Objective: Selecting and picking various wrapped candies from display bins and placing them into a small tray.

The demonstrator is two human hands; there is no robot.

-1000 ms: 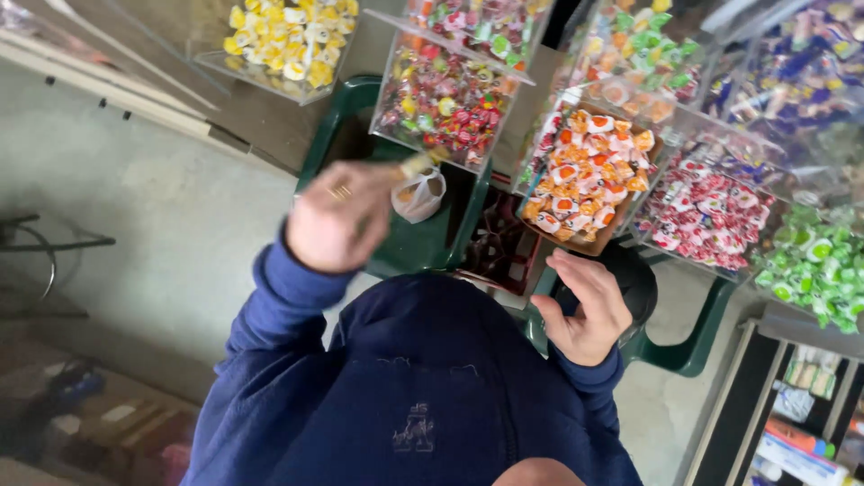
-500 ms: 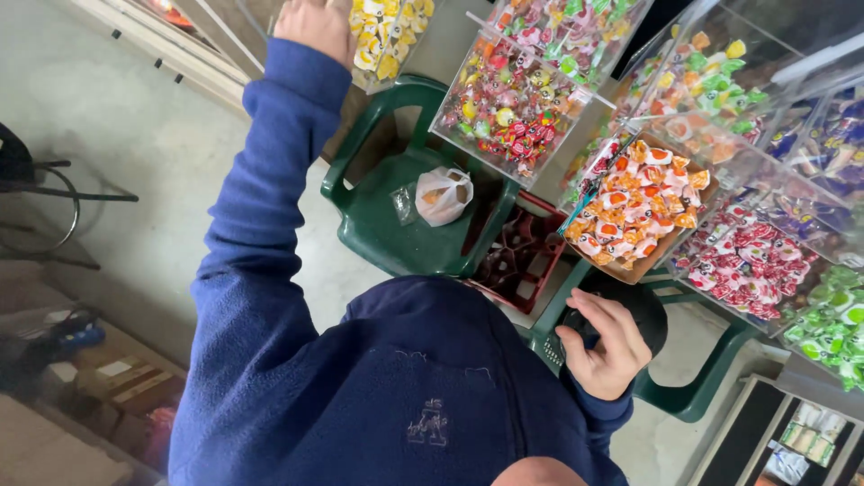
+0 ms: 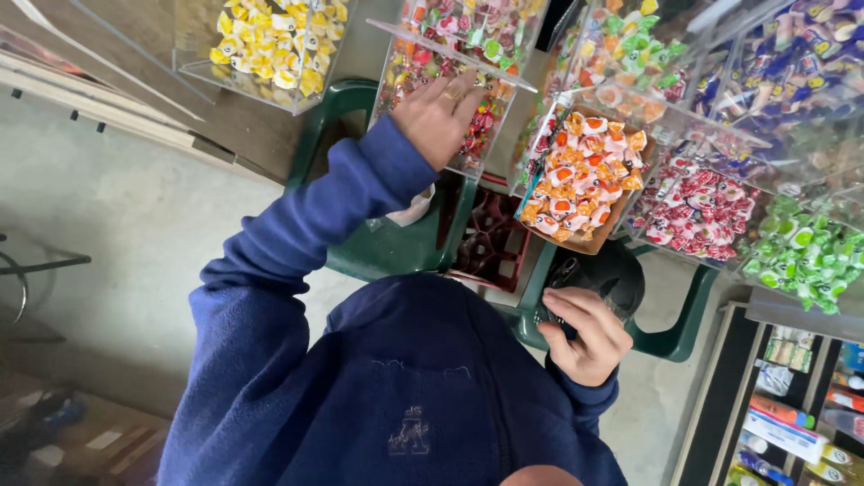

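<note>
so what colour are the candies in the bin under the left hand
Mostly red, mixed with green and orange, in the clear bin under the left hand, head view.

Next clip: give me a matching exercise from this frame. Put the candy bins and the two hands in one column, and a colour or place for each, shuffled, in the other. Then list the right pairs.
Column one:
1. bin at top left
2. tilted bin in the middle
3. left hand
4. right hand

Column two:
A. orange and white wrapped sweets
B. beside the dark object on the green chair
C. yellow wrapped sweets
D. on the bin of red and mixed sweets

Pairs: 1-C, 2-A, 3-D, 4-B
</note>
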